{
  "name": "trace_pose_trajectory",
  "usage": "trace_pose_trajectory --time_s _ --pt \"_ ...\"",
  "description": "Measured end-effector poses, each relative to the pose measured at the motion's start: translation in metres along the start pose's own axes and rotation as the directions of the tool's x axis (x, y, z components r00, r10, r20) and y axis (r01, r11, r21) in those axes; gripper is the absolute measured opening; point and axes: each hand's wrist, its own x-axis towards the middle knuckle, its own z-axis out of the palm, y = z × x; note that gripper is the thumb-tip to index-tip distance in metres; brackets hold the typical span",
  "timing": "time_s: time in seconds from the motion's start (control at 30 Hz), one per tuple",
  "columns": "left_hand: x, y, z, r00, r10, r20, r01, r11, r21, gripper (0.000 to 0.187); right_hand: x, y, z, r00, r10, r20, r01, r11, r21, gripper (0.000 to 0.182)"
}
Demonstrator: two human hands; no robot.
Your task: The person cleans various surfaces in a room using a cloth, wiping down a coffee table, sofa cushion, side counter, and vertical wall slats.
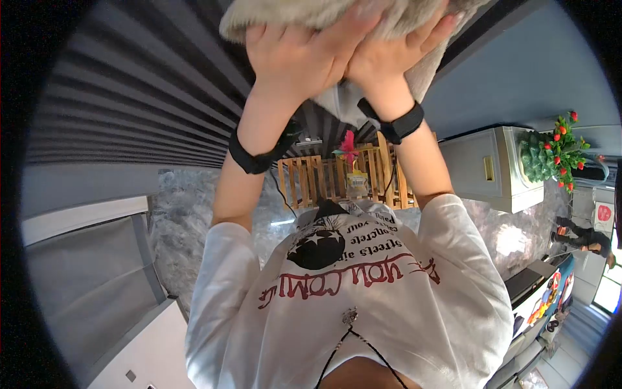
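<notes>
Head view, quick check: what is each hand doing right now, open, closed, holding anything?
Left hand: open, palm pressed flat against the beige towel.
Right hand: open, fingers spread flat on the same towel.

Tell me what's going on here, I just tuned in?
A person in a white printed T-shirt has both arms stretched out, with the left hand and the right hand pressed side by side against a beige fluffy towel at the top of the view. Each wrist carries a black band. Past the arms stands a wooden slatted rack on a grey marbled surface, and a plant with red berries is off to the side.
</notes>
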Motion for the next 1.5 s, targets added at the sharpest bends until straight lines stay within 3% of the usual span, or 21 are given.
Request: trace_pose_trajectory --time_s 0.07,0.13,0.2,0.23,0.37,0.43,0.5,0.6,0.67,0.7,0.77,0.83,0.87,0.9,0.97,1.0,1.1,1.23,1.33,1.4,1.5 --pt "-0.012 0.022 0.035 0.937 -0.161 -0.31 0.181 0.983 0.038 0.059 -0.036 0.016 0.003 0.988 -0.112 0.108 0.126 0.983 -0.135 0.064" --pt "-0.002 0.047 0.03 0.838 -0.182 -0.514 0.221 0.975 0.015 0.059 -0.045 0.008 0.007 0.991 -0.127 -0.035 0.123 0.987 -0.105 0.043" --pt "-0.03 0.079 0.051 0.798 -0.553 -0.24 0.435 0.803 -0.407 0.042 -0.109 0.02 0.019 0.971 -0.193 0.143 0.226 0.934 -0.277 0.061" --pt "-0.043 0.091 0.056 0.82 -0.54 -0.187 0.435 0.801 -0.411 0.04 -0.137 0.023 0.021 0.95 -0.206 0.235 0.276 0.907 -0.318 0.067" --pt "-0.093 0.134 0.076 0.865 -0.499 -0.061 0.451 0.823 -0.346 0.038 -0.213 0.029 0.005 0.873 -0.241 0.425 0.301 0.95 -0.08 0.044" --pt "-0.113 0.152 0.08 0.839 -0.481 0.257 0.543 0.771 -0.331 0.037 -0.22 0.032 -0.005 0.859 -0.267 0.436 0.297 0.955 -0.001 0.033" --pt "-0.123 0.16 0.09 0.841 -0.506 0.193 0.541 0.761 -0.36 0.039 -0.227 0.037 -0.007 0.791 -0.291 0.539 0.282 0.954 0.102 0.027" --pt "-0.109 0.16 0.099 0.841 -0.528 0.119 0.533 0.767 -0.358 0.043 -0.194 0.032 -0.014 0.803 -0.265 0.534 0.274 0.96 0.065 0.025" --pt "-0.079 0.149 0.095 0.832 -0.546 -0.096 0.459 0.776 -0.432 0.044 -0.172 0.039 -0.012 0.83 -0.275 0.485 0.317 0.949 -0.003 0.03" --pt "-0.078 0.155 0.096 0.771 -0.627 0.109 0.563 0.592 -0.577 0.045 -0.149 0.038 -0.015 0.847 -0.278 0.454 0.328 0.944 -0.033 0.035" --pt "-0.038 0.137 0.075 0.736 -0.677 0.015 0.536 0.568 -0.625 0.049 -0.099 0.037 -0.023 0.869 -0.255 0.424 0.327 0.939 -0.107 0.043" --pt "0.008 0.112 0.049 0.74 -0.577 -0.346 0.45 0.807 -0.381 0.055 -0.046 0.034 -0.033 0.913 -0.155 0.378 0.227 0.962 -0.155 0.046" --pt "0.027 0.096 0.04 0.758 -0.49 -0.431 0.336 0.859 -0.386 0.059 -0.027 0.034 -0.032 0.945 -0.083 0.318 0.138 0.978 -0.154 0.047" --pt "0.041 0.087 0.038 0.764 -0.482 -0.429 0.243 0.831 -0.5 0.057 -0.02 0.042 -0.027 0.948 -0.08 0.307 0.139 0.975 -0.175 0.047" --pt "0.056 0.09 0.049 0.745 -0.48 -0.463 0.243 0.842 -0.482 0.056 -0.016 0.052 -0.02 0.992 -0.12 0.049 0.124 0.989 -0.08 0.048" --pt "0.061 0.092 0.053 0.723 -0.483 -0.494 0.262 0.853 -0.451 0.056 -0.022 0.056 -0.017 0.992 -0.117 0.049 0.121 0.988 -0.095 0.048" --pt "0.036 0.113 0.069 0.771 -0.513 -0.379 0.315 0.823 -0.474 0.053 -0.07 0.063 -0.003 0.995 -0.079 -0.067 0.076 0.996 -0.045 0.054" --pt "-0.036 0.144 0.107 0.877 -0.432 -0.21 0.325 0.855 -0.404 0.054 -0.189 0.08 0.005 0.986 -0.049 0.162 0.044 0.998 0.035 0.055" --pt "-0.066 0.15 0.099 0.926 -0.358 -0.123 0.264 0.844 -0.467 0.051 -0.209 0.071 0.001 0.986 -0.101 0.133 0.099 0.995 0.016 0.057" --pt "-0.067 0.142 0.085 0.941 -0.324 0.099 0.335 0.845 -0.416 0.044 -0.203 0.066 0.005 0.981 -0.103 0.164 0.109 0.994 -0.026 0.058" --pt "-0.048 0.125 0.072 0.911 -0.412 -0.013 0.383 0.858 -0.342 0.046 -0.166 0.044 0.002 0.982 -0.029 0.185 0.034 0.999 -0.022 0.057"
